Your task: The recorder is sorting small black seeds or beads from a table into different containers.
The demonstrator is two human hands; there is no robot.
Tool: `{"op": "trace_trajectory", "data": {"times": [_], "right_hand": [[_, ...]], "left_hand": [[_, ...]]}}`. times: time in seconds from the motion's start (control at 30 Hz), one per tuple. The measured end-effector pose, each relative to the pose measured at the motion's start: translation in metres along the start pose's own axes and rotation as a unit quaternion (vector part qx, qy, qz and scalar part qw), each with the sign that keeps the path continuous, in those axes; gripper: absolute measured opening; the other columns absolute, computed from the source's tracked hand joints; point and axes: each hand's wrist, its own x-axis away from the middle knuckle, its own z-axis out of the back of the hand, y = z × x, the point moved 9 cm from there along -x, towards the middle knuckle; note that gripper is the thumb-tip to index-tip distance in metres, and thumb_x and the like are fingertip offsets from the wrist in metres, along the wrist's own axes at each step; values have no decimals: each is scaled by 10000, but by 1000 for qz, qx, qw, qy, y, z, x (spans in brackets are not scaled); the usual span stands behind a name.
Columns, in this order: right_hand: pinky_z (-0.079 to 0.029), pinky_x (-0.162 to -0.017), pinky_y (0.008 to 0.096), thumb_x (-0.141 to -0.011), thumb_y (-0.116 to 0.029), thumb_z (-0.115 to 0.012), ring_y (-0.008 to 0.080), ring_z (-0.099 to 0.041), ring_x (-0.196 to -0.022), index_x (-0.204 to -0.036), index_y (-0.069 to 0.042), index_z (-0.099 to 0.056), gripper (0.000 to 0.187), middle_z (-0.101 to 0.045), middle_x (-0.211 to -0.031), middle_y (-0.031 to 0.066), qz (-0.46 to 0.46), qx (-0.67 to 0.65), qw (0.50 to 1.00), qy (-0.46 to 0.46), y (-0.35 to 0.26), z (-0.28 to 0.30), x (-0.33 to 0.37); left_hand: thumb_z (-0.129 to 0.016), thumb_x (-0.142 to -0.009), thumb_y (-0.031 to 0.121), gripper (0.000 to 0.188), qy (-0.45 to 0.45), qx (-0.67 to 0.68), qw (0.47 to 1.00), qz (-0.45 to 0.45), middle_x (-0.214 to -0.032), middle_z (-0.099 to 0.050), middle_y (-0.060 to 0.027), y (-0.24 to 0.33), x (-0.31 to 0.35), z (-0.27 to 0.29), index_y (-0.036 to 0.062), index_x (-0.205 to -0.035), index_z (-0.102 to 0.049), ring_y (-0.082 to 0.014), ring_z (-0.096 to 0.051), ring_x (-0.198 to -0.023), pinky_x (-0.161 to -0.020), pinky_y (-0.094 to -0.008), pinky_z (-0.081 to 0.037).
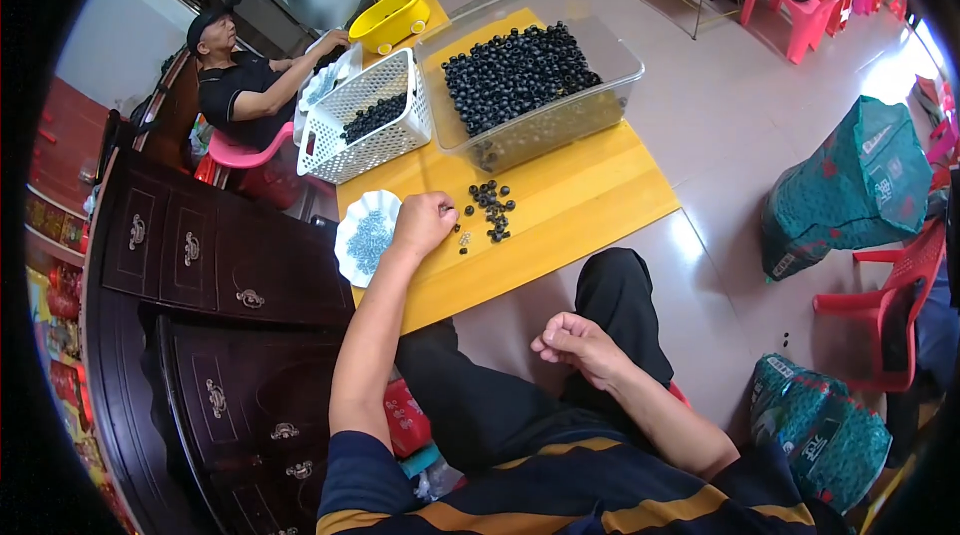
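Two hands: left grip [424, 223] curled on yellow table [590, 197], black rings [490, 209] just right; right grip [572, 341] fisted, contents unclear.

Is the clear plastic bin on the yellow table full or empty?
Nearly full: the clear bin holds black rings heaped to its rim.

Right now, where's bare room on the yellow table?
Free: yellow wooden table right of the loose black rings, below the clear plastic bin; also its near edge. Crowded: around the left hand, scalloped white dish, white basket.
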Motion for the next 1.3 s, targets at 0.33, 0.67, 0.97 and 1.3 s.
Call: {"op": "trace_trajectory", "data": {"times": [0.33, 0.67, 0.97, 1.3], "right_hand": [[-500, -729, 205, -968, -188, -617, 78, -615, -784, -975, -93, -591, 98, -683, -945, 30, -5, -15, 999, 33, 6, 2, -1], [-523, -747, 264, -974, -106, -580, 103, -627, -832, -1090, -37, -574, 135, -634, -915, 38, 160, 140, 977, 21, 11, -1, -15], [-498, -746, 274, -927, -120, -645, 103, -603, -793, -1051, -34, -571, 167, -633, -843, 44, 206, 312, 923, 96, -10, -5, 4], [-511, -726, 253, -927, -120, -657, 90, -602, -804, -999, -9, -648, 132, -653, -871, 28, 200, 217, 953, 62, -7, -3, -1]], "left_hand": [[-625, -943, 147, 209, -145, 561, 788, 209, -794, -651, -24, 47, 117, -37, 0, -1084, -671, -81, -598, -600, -581, -219, -503], [-606, -950, 120, 192, -138, 681, 658, 290, -809, -624, -57, 105, 217, -102, -24, -1067, -653, -112, -566, -654, -562, -244, -461], [-522, -987, 97, 206, -72, 622, 732, 266, -757, -588, -33, 119, 221, -98, -32, -1104, -632, -75, -532, -599, -547, -217, -467], [-551, -969, 53, 58, 25, 626, 744, 233, -761, -619, -38, 111, 215, -84, 23, -947, -596, -70, -546, -587, -560, -185, -463]]}}
